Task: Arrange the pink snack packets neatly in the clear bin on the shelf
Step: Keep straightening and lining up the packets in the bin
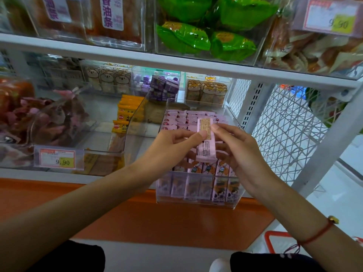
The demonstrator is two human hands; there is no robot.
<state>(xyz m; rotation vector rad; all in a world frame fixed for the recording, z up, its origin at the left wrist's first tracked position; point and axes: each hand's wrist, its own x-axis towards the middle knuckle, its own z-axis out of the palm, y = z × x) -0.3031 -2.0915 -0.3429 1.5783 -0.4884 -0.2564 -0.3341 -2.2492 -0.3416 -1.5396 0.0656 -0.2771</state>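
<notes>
A clear bin sticks out from the lower shelf and holds several pink snack packets in rows. More pink packets stand upright against its front wall. Both hands hold one pink packet upright above the middle of the bin. My left hand pinches its upper left side with thumb and fingers. My right hand grips its right side, thumb near the top.
A neighbouring clear bin on the left holds orange packets. A price tag reads 9.90. Green packets sit on the upper shelf. White wire mesh closes the right side. A red basket stands below right.
</notes>
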